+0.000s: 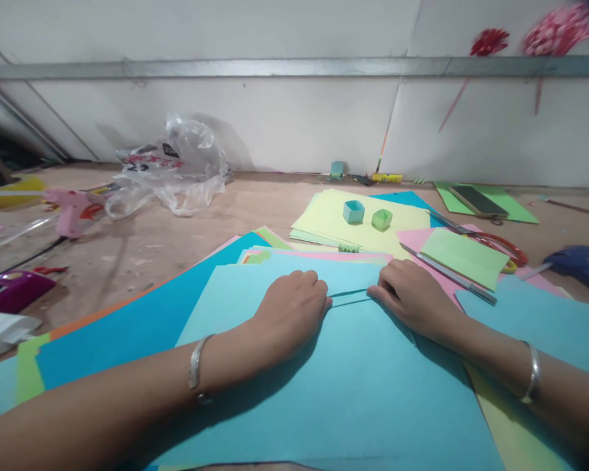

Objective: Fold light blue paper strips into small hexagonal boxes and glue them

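Listing item one, the light blue sheet [353, 379]: topmost of the paper stack on the desk [177, 229], directly under both forearms. Its far edge is turned back toward me as a narrow folded strip [348, 296]. (operator)

Entry for the hands, please. (checker)

Item two, left hand [294, 307]: on the sheet's far edge, left of the strip, fingers [319, 302] curled with the tips bearing down on the fold. Item three, right hand [412, 297]: same edge, right of the strip, fingers [380, 294] curled the same way. Whether either thumb is tucked under the strip and pinching it, I cannot tell. (operator)

Handling note? (checker)

My judgement: keep the strip's edge parallel to the sheet's far edge, hold one end pinned while the other hand runs outward from the middle, and press with nails or fingertip pads so the crease sets sharp. The sheets below look slippery, so weight should go straight down. (operator)

Surroundings? (checker)

Beyond the sheet: yellow sheets [324, 216] carrying a small blue paper box [354, 211] and a green one [381, 219]. Beyond and to its right: red-handled scissors [495, 242]. Far off to its left: a pink glue gun [71, 209] and a plastic bag [177, 170]. (operator)
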The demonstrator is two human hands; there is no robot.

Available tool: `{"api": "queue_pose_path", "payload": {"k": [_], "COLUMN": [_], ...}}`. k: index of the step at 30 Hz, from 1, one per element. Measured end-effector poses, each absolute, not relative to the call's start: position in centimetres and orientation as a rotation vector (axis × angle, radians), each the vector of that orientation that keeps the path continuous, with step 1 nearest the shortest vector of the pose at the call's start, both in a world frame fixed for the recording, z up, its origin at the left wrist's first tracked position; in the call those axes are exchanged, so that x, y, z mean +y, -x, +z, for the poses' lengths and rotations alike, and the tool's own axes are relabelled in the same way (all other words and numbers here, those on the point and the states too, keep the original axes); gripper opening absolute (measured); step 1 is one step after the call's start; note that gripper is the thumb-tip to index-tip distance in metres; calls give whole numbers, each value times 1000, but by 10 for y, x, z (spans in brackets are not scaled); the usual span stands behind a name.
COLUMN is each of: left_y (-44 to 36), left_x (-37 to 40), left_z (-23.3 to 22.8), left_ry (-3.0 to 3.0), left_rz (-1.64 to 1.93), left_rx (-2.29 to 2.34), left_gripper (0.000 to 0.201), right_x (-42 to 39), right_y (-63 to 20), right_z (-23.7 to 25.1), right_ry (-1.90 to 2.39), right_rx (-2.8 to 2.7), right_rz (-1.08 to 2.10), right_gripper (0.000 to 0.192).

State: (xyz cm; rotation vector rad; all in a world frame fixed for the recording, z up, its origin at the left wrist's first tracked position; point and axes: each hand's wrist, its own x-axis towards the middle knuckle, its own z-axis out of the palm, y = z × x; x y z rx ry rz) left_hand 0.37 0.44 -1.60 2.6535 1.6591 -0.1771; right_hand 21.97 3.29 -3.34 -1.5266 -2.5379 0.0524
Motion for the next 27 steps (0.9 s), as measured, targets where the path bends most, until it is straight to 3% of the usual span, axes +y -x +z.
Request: {"api": "queue_pose_path", "payload": {"k": [27], "left_y": [-4], "left_x": [5], "left_z": [-16], "left_ry": [-2626], "left_rz": [-190], "left_rx": [1643], "left_gripper": [25], "right_x": [35], "right_y": [-220], "right_z": [-36], "right_ry": [1670], "right_rx": [-2473], "right_rz": [126], "right_gripper": [21]}}
